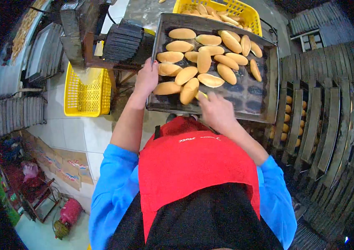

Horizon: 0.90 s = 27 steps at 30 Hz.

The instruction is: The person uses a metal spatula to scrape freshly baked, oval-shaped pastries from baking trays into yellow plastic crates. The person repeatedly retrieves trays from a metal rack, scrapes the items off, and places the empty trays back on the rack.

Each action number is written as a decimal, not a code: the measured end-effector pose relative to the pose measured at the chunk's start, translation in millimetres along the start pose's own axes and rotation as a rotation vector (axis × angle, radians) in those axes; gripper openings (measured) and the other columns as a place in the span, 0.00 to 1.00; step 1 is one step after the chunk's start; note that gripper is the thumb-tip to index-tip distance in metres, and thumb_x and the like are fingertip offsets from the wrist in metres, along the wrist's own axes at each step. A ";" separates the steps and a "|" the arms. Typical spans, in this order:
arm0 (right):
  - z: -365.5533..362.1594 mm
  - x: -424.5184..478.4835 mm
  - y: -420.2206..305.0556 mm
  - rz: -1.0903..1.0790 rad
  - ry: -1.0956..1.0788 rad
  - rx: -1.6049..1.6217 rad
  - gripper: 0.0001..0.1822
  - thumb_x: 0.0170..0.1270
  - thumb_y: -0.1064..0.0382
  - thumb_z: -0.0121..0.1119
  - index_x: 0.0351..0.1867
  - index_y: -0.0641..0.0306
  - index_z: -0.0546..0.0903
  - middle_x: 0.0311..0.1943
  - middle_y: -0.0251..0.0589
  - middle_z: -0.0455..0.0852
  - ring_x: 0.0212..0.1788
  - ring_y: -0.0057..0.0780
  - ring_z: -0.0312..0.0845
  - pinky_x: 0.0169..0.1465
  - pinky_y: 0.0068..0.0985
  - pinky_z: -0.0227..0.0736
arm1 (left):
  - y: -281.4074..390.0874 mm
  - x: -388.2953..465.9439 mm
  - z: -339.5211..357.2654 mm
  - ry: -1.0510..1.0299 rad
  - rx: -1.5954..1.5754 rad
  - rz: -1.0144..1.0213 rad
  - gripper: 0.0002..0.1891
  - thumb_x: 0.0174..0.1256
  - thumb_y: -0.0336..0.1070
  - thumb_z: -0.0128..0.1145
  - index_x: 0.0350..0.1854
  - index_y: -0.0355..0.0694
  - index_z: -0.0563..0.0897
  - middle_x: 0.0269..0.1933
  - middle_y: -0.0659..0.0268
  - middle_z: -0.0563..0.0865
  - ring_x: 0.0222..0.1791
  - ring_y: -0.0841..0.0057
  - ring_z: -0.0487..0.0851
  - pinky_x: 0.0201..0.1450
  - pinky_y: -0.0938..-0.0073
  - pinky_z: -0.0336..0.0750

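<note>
A dark metal baking tray [269,93] lies before me, tilted a little, with many golden oblong bread rolls [204,61] loose on it, mostly on its left and upper parts. My left hand [147,78] grips the tray's left wall, fingers partly hidden behind it. Over the near edge of the tray is my right hand [217,109], blurred, with a small yellow thing [201,95] at its fingertips, beside a roll; what that thing is I cannot tell. Dark oval marks show on the tray's bare lower right part.
Beyond the tray stands a yellow plastic crate [255,18] of rolls. Another yellow crate [87,103] is on the tiled floor at left. Racks with stacked trays [328,128] line the right side, some holding rolls. A pink gas cylinder [71,211] stands at lower left.
</note>
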State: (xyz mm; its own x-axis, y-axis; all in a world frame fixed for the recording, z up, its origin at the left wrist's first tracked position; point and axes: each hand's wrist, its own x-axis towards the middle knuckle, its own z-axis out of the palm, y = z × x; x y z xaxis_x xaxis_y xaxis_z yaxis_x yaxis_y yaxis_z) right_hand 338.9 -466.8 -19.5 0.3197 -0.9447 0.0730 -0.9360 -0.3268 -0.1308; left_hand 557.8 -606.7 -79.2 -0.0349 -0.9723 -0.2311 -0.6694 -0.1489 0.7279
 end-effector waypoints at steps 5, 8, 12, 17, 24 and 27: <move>17.2 98.5 0.5 0.165 -0.008 -0.035 0.12 0.56 0.65 0.51 0.40 0.67 0.78 0.32 0.51 0.82 0.33 0.45 0.82 0.34 0.39 0.78 | 1.0 -1.6 -0.9 0.000 0.006 -0.010 0.22 0.72 0.50 0.37 0.61 0.44 0.70 0.48 0.40 0.80 0.50 0.41 0.77 0.53 0.48 0.69; -6.0 144.9 25.8 0.169 -0.156 -0.055 0.12 0.57 0.62 0.51 0.40 0.63 0.79 0.33 0.55 0.84 0.35 0.50 0.82 0.37 0.44 0.77 | -4.5 0.7 0.1 -0.027 -0.058 -0.025 0.24 0.71 0.51 0.39 0.62 0.45 0.69 0.49 0.41 0.81 0.51 0.44 0.77 0.54 0.52 0.70; -74.5 96.2 71.3 0.281 -0.105 -0.033 0.13 0.62 0.53 0.54 0.43 0.52 0.84 0.37 0.45 0.85 0.41 0.44 0.81 0.44 0.38 0.75 | -14.9 4.6 1.2 -0.059 -0.217 -0.074 0.27 0.69 0.55 0.45 0.61 0.39 0.72 0.48 0.48 0.83 0.52 0.55 0.80 0.54 0.61 0.71; -107.0 -61.4 90.2 0.371 -0.003 -0.050 0.10 0.58 0.56 0.61 0.39 0.53 0.85 0.29 0.42 0.81 0.33 0.42 0.80 0.37 0.36 0.76 | -25.9 11.1 4.5 -0.230 -0.629 -0.157 0.28 0.68 0.53 0.51 0.53 0.27 0.77 0.45 0.63 0.83 0.44 0.77 0.77 0.50 0.75 0.70; -36.7 -69.4 98.5 0.417 -0.060 -0.088 0.09 0.61 0.57 0.57 0.41 0.52 0.82 0.31 0.42 0.81 0.30 0.43 0.81 0.32 0.38 0.77 | -33.7 16.9 15.0 -0.269 -0.751 -0.166 0.20 0.69 0.46 0.52 0.49 0.31 0.79 0.42 0.68 0.82 0.43 0.81 0.76 0.50 0.76 0.69; -19.8 10.6 103.7 0.308 -0.012 -0.074 0.08 0.60 0.58 0.54 0.39 0.53 0.81 0.31 0.45 0.82 0.31 0.46 0.82 0.33 0.41 0.78 | -33.0 16.6 11.1 -0.269 -0.686 -0.159 0.19 0.67 0.45 0.52 0.48 0.32 0.79 0.43 0.67 0.82 0.43 0.80 0.77 0.51 0.75 0.69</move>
State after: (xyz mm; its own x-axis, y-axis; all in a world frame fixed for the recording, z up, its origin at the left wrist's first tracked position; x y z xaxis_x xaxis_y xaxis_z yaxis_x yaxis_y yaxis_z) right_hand 242.3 -510.2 -12.7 0.0211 -0.9993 0.0293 -0.9971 -0.0232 -0.0730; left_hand 571.1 -615.9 -114.2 -0.2153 -0.8653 -0.4527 -0.0716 -0.4483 0.8910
